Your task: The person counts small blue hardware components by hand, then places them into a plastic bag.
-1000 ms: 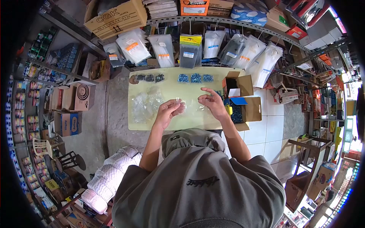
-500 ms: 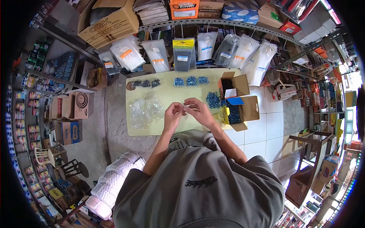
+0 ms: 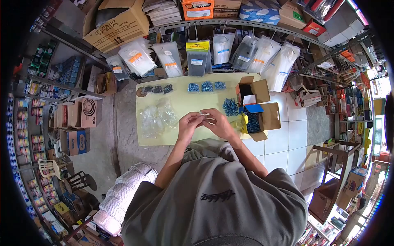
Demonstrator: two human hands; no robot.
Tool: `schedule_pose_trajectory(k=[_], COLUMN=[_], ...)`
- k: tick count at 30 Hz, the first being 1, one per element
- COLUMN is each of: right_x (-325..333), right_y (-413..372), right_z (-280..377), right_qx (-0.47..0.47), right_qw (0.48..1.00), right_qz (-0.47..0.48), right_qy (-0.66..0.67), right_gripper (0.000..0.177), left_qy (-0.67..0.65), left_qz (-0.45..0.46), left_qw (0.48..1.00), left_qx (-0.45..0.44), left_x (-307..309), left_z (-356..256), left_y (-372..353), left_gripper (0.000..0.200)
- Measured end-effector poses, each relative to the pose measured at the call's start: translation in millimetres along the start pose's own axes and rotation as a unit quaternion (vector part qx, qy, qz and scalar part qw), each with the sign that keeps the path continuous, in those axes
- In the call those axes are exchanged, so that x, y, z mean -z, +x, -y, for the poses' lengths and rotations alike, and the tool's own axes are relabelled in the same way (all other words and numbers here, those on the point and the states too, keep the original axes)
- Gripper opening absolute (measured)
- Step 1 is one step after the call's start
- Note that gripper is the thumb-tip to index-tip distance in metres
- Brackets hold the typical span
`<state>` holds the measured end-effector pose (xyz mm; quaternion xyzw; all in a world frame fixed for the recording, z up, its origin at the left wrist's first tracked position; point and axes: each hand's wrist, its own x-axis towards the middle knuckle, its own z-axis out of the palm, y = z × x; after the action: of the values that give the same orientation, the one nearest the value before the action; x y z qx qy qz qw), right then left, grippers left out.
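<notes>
My left hand and my right hand meet over the front middle of the pale yellow table. Their fingertips pinch together on something small and whitish that I cannot make out. Clear plastic bags lie loose left of my left hand. Beyond my right hand is a loose pile of blue screws, beside an open carton of blue screws. Packets of blue pieces sit in a row at the back, with packets of dark pieces to their left.
Another open carton stands at the table's back right. Bags of cable ties hang from the shelf beyond the table. A roll of white rope is on the floor at the lower left, and a wooden stand is at the right.
The fingers of both hands have shifted and curled closer together. My right hand's fingers sit slightly lower than before. The things on the table look unchanged.
</notes>
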<state>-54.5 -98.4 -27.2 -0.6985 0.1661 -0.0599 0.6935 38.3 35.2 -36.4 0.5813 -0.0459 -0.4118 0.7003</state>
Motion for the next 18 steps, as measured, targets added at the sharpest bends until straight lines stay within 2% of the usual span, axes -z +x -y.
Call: schedule_pose_trajectory(k=[2,4,5,7,8,10,16,18], right_x=[-0.6,0.1,0.7,3.1,3.0,2.3,3.9,4.4], right_y=[-2.0,-4.3,-4.5,-4.3,-4.1,-2.8,-3.3,-2.1], right_z=[0.5,15.4,13.2,3.9,-1.5,-4.3,7.8,6.9], right_qx=[0.025,0.049,0.049,0.016,0.016,-0.008,-0.011,-0.018], right_qw=[0.999,0.981,0.981,0.995,0.995,0.998,0.999,0.999], right_qz=[-0.011,-0.022,-0.021,0.004,0.004,-0.048,-0.047,-0.052], right_qy=[-0.024,-0.187,-0.187,-0.1,-0.1,0.027,0.001,-0.002], right_gripper=[0.045,0.045,0.045,0.045,0.045,0.047,0.048,0.044], left_qy=[0.019,0.037,0.05,0.063,0.028,-0.007,-0.007,0.026], left_qz=[-0.004,-0.01,-0.009,-0.009,-0.003,0.004,0.029,0.042], left_qw=[1.0,0.999,0.999,0.998,1.0,1.0,1.0,0.998], left_qx=[-0.019,-0.039,-0.02,-0.002,0.01,0.022,0.007,-0.025], left_x=[-1.1,-3.3,-3.7,-2.5,-1.0,0.5,-4.2,-4.2], left_z=[1.4,-2.7,-5.4,-5.8,-4.7,-6.2,-12.0,-7.6], left_y=[0.6,-0.9,-1.7,-1.4,-1.1,-0.9,-2.2,-1.9], left_gripper=[0.012,0.01,0.011,0.013,0.016,0.019,0.023,0.021])
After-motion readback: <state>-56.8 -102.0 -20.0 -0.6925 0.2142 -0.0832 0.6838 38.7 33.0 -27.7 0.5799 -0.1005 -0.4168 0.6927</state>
